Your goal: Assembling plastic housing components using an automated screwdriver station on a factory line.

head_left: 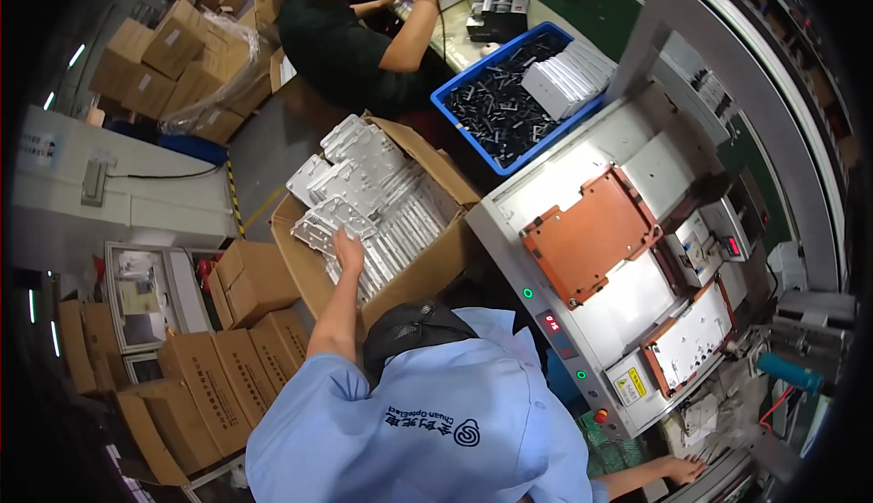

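Note:
My left hand (347, 254) reaches into an open cardboard box (427, 153) and grips the near edge of a thin silvery metal plate (329, 219), which lies tilted above the others. Packed in rows beneath and beside it are many similar metal plates (405, 230). Off to the lower right, my right hand (684, 469) rests by a metal edge at the side of the machine, fingers stretched out and apart, with nothing visible in it.
Right of the box stands a machine table (509, 207) with an orange fixture (591, 235) and a second fixture holding a plate (691, 339). A blue bin (446, 107) holds small black parts and white plates. A co-worker (332, 39) sits beyond. Cartons (205, 394) stand at left.

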### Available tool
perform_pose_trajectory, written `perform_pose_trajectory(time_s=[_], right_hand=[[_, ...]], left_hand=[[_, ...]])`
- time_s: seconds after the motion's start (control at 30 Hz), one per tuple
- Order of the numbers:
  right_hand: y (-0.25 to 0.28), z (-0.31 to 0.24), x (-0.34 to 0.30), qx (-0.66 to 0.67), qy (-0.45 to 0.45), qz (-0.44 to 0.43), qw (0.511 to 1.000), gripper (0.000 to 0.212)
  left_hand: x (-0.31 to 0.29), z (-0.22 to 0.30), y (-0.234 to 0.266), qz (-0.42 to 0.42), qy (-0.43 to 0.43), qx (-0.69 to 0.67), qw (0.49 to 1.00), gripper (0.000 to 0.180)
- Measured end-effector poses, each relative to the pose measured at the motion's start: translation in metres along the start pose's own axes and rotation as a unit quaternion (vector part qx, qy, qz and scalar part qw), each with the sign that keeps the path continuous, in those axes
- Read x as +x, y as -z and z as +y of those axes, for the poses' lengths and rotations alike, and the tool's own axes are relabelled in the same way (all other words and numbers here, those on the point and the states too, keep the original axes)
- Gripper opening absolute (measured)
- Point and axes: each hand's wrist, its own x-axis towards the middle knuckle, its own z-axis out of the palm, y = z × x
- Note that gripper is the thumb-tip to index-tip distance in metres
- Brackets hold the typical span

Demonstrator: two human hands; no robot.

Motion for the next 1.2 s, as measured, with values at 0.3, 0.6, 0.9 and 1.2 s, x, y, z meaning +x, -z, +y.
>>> perform_pose_trajectory(time_s=[0.3, 0.6, 0.9, 1.2], right_hand=[[-0.053, -0.332, -0.336, 0.018, 0.225, -0.53, 0.818, 0.021], [-0.11, -0.367, -0.668, 0.023, 0.21, -0.874, 0.439, 0.023], [-0.272, -0.309, -0.719, -0.16, 0.382, -0.765, 0.493, 0.021], [-0.269, -0.279, -0.764, -0.122, 0.484, -0.738, 0.455, 0.023]], left_hand=[[0.065, 0.034, 0.024, -0.029, -0.049, 0.124, 0.991, 0.056], [0.075, 0.021, 0.084, -0.165, -0.292, -0.016, 0.942, 0.028], [0.084, 0.042, 0.107, -0.136, -0.196, -0.212, 0.948, 0.028], [0.107, 0.067, 0.105, -0.183, -0.132, -0.321, 0.92, 0.022]])
